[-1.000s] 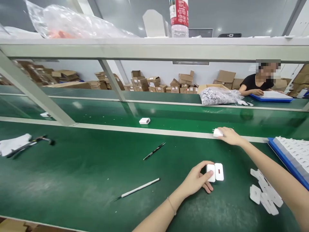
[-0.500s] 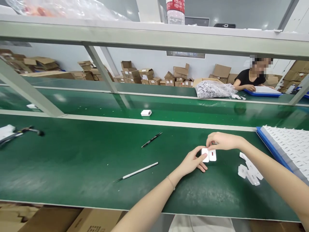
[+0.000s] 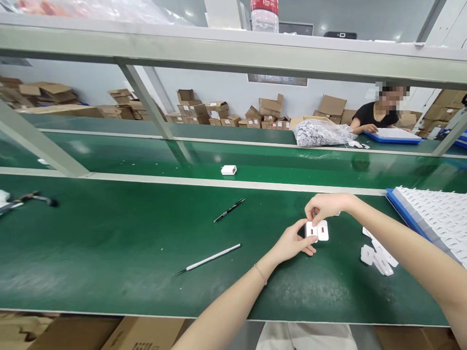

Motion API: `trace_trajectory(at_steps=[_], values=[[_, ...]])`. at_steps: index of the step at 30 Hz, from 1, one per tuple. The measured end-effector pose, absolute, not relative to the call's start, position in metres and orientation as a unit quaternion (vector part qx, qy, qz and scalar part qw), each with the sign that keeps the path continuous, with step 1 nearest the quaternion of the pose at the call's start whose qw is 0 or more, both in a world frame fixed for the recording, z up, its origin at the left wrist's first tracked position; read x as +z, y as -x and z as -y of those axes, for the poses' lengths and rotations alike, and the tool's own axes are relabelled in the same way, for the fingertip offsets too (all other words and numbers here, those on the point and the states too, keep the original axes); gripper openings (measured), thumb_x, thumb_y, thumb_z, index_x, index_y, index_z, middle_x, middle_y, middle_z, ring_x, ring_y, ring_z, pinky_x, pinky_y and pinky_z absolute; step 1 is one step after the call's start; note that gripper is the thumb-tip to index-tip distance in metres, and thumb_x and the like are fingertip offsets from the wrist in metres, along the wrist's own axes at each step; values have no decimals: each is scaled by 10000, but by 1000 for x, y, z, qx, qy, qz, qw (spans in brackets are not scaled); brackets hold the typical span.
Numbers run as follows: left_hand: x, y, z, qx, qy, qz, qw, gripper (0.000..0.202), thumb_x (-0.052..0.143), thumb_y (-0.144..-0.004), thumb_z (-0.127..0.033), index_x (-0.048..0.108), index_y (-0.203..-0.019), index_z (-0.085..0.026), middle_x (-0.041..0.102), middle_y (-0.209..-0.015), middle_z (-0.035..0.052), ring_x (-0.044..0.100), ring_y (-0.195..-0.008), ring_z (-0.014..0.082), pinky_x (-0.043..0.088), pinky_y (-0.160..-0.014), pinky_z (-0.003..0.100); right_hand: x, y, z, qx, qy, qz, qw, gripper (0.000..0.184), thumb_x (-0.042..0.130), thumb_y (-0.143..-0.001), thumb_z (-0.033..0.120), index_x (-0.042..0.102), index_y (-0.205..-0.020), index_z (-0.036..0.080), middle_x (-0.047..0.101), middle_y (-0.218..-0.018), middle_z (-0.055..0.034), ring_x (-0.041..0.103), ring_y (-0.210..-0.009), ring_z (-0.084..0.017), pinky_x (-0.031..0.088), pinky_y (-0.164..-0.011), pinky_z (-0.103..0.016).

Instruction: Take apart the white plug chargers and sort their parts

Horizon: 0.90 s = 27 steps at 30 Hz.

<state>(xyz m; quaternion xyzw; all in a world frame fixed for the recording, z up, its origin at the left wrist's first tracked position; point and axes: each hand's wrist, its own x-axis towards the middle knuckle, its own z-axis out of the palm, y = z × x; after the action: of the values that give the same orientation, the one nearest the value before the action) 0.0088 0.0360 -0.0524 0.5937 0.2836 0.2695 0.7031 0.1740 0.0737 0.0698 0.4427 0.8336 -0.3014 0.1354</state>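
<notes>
at the long, flat green table (image 3: 120, 243), the left hand (image 3: 292, 241) pinches a white, rounded plastic block (image 3: 309, 231) beside a similar one (image 3: 323, 235). the right hand (image 3: 326, 207) meets its top; that grip i cannot tell. the block seems light, stiff, slippery, best held by side edges.

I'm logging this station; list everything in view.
Bench: one, green, foreground
Shelf: one, grey, above
Bottle: one, clear, shelf
Phone-like device: one, black, shelf
Carton: one, white, shelf
Plastic bags: two, clear, shelf, background
Cardboard boxes: many, brown, background, below
Co-worker: one, black top, far right
Trays: several, blue, right
Loose pieces: several, white, right
Blurred tool: one, dark, left edge
Slim tools: two, black, white, mid-bench
Lone block: one, white, beyond bench
Slotted blocks: two, white, at hands
Left hand: one, bare, holding left block
Right hand: one, bare, at blocks
</notes>
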Motion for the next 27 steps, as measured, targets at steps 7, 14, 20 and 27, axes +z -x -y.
trace_trajectory(at_steps=[7, 14, 20, 27], values=[[-55, -12, -35, 286, -581, -295, 703, 636, 740, -717, -423, 465, -1203, -118, 660, -929, 133, 711, -656, 229, 590, -588, 283, 75, -168, -86, -306, -428, -830, 184, 258, 697, -682, 350, 721, -853, 158, 691, -845, -32, 589, -763, -167, 398, -608, -237], [-62, -14, -31, 312, -593, -315, 672, 585, 722, -735, -414, 492, -1193, -133, 686, -804, 90, 710, -640, 246, 576, -574, 288, 72, -163, -97, -302, -422, -829, 209, 245, 732, -631, 400, 711, -739, 181, 672, -731, -10, 581, -678, -165, 357, -539, -249], [-64, -12, -28, 323, -601, -314, 661, 636, 730, -719, -430, 478, -1229, -145, 698, -823, 90, 714, -714, 251, 582, -662, 335, 71, -177, -79, -313, -434, -830, 159, 284, 644, -730, 426, 670, -869, 180, 683, -909, -36, 607, -801, -182, 407, -608, -254], [-61, -8, -27, 313, -620, -309, 649, 707, 791, -668, -292, 445, -1267, -145, 713, -785, 72, 713, -747, 243, 557, -744, 344, 64, -183, -50, -281, -476, -825, 117, 399, 534, -783, 559, 580, -950, 199, 621, -1031, -71, 582, -919, -239, 420, -702, -301]])
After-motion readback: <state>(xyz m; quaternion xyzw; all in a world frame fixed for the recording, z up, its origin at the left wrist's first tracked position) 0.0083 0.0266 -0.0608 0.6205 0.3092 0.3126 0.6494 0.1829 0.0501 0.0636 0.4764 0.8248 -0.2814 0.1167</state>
